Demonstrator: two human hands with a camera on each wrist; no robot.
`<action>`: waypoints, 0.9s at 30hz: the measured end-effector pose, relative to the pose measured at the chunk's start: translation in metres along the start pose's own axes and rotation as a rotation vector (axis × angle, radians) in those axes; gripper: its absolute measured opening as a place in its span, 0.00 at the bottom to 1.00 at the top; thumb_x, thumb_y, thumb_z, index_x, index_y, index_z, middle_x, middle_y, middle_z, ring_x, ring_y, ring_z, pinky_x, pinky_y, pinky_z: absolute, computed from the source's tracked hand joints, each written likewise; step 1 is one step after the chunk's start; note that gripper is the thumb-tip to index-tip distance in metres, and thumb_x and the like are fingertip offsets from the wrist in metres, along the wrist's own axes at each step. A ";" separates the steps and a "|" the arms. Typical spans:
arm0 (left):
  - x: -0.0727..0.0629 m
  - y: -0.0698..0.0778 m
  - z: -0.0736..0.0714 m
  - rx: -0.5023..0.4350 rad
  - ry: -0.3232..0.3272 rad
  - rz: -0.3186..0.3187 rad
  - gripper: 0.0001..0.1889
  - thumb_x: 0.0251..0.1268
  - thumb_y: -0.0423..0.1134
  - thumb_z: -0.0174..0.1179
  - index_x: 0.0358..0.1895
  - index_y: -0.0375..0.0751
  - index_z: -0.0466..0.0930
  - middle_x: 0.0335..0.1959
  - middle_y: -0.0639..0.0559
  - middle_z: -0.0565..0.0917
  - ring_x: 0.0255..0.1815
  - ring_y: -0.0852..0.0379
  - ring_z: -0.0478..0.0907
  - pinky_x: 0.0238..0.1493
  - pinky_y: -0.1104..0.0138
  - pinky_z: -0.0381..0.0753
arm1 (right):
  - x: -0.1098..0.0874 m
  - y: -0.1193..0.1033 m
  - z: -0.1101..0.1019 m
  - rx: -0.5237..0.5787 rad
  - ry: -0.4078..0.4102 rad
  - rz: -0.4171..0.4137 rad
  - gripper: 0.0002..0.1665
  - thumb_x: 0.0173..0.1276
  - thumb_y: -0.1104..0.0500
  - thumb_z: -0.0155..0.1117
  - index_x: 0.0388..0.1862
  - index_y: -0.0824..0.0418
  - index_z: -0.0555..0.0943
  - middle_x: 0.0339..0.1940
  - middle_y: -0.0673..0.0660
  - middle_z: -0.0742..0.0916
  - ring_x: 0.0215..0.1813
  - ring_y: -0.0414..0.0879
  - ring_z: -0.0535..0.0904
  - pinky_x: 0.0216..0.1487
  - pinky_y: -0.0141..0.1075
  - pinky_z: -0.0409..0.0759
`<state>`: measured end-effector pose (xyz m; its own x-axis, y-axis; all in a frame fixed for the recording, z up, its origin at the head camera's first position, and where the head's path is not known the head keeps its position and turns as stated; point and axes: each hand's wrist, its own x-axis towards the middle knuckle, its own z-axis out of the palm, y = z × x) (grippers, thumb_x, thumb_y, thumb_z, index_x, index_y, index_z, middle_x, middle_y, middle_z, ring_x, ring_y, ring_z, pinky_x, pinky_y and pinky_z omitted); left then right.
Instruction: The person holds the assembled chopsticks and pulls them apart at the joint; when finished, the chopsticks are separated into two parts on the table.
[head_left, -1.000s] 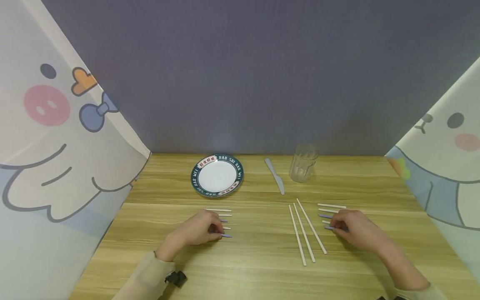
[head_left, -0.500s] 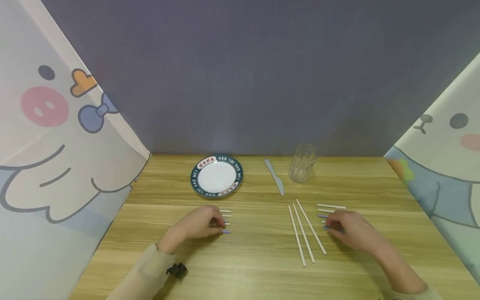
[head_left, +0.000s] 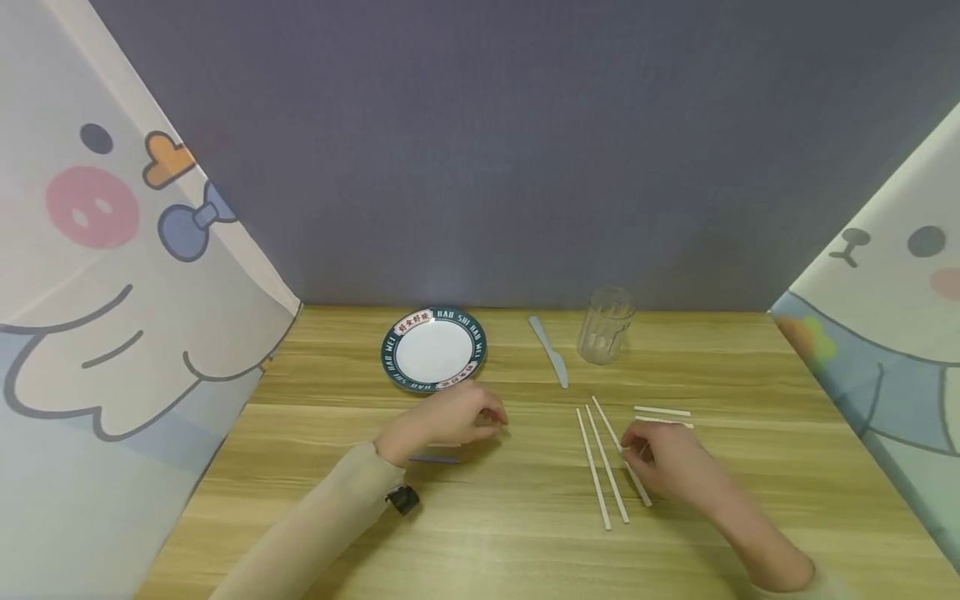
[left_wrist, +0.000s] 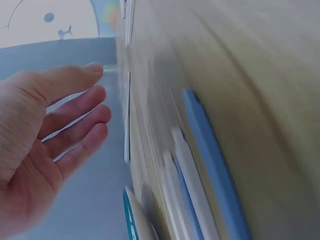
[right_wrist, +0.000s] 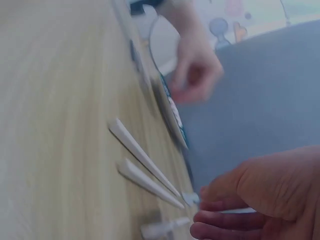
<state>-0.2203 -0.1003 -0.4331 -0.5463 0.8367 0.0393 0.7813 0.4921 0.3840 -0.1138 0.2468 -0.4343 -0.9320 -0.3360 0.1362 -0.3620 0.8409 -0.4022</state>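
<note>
My left hand (head_left: 450,414) hovers over the table in front of the plate (head_left: 394,367), fingers loosely bent, with nothing between thumb and fingertips in the left wrist view. Beneath its wrist lie short sticks: a blue stick (left_wrist: 215,160) and white sticks (left_wrist: 194,185) side by side, partly covered in the head view. My right hand (head_left: 663,460) is beside three long white chopsticks (head_left: 606,467), its fingertips overlapping the rightmost one. In the right wrist view its fingers are loosely curled and hold nothing visible. Two short white sticks (head_left: 662,411) show just beyond it.
A clear glass (head_left: 606,327) stands at the back right. Left of it lies a pale table knife (head_left: 550,352). The plate has a dark green rim. A grey panel (head_left: 480,150) closes off the back, with cartoon-printed panels on both sides.
From the left sticks, my left hand has moved right and away from me. My right hand has moved left from the right sticks to the long chopsticks. The chopsticks stay put.
</note>
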 end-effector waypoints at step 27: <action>0.099 0.062 0.045 0.249 -0.160 0.249 0.14 0.74 0.41 0.68 0.59 0.59 0.90 0.55 0.60 0.88 0.58 0.66 0.82 0.62 0.79 0.77 | -0.003 -0.035 0.031 0.083 -0.108 0.029 0.14 0.60 0.58 0.83 0.26 0.55 0.83 0.16 0.39 0.82 0.17 0.26 0.70 0.23 0.23 0.73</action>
<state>-0.2121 0.0235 -0.4465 -0.2916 0.9553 -0.0492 0.9442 0.2957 0.1448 -0.0977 0.2055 -0.4489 -0.9327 -0.3597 0.0267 -0.3278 0.8146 -0.4786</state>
